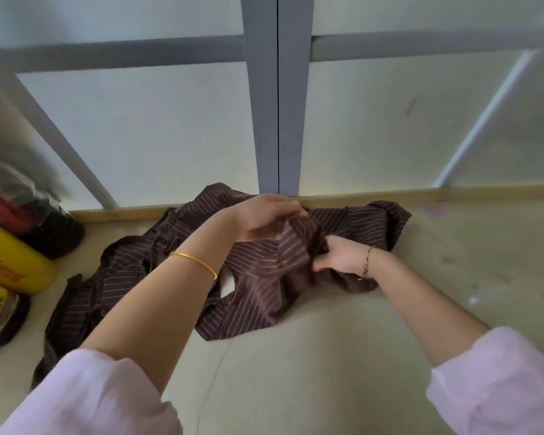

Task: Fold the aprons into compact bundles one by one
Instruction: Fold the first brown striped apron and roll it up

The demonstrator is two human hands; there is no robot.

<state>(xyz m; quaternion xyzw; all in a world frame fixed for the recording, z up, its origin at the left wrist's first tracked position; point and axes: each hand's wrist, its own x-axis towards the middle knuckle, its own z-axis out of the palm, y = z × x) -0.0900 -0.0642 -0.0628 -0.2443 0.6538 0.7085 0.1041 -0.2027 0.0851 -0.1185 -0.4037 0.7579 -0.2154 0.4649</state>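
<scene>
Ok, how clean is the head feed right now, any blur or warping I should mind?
Head view: wide-angle bends the window frame; left edge smears the yellow container; soft daylight, no glare; both hands, left hand and right hand, on the striped apron read sharp.

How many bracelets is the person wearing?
2. A gold bangle sits on the left wrist, and a thin dark bracelet on the right wrist. The sleeves might hide more.

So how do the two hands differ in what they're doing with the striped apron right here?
The left hand pinches a raised fold of the apron from above; the right hand grips bunched cloth lower, near the table. The left wrist wears a gold bangle, the right a thin dark bracelet. Both hold the same apron; both arms have pink sleeves.
</scene>
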